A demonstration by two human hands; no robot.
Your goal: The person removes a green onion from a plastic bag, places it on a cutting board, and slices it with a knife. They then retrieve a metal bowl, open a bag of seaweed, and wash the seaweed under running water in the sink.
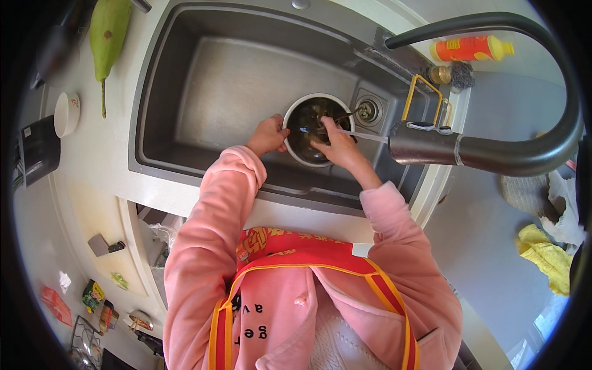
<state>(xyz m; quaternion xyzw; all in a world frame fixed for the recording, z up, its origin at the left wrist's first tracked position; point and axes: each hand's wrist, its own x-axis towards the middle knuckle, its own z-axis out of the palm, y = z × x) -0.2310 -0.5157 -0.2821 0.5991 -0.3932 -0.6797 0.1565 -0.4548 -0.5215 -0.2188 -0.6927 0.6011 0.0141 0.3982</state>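
A round white-rimmed bowl (296, 156) stands low in the dark sink (217, 92), full of water with dark, leafy-looking pieces in it. My left hand (269, 135) grips its left rim, thumb over the edge. Over the bowl's right side is my right hand (337, 144), fingers spread and fingertips at the dark contents; whether they pinch a piece is unclear. A dark strand (350, 114) hangs over the rim towards the drain (368, 111), which holds some green scraps. Water runs from the black faucet's spout (401, 143) onto the right hand and into the bowl.
The faucet neck (532, 162) arches over the sink's right side. A yellow wire rack (415, 95), a red and yellow bottle (471, 48) and a scouring pad (461, 75) sit beyond. A green papaya-like fruit (108, 37), a white bowl (67, 114) and a cleaver (99, 245) lie leftward.
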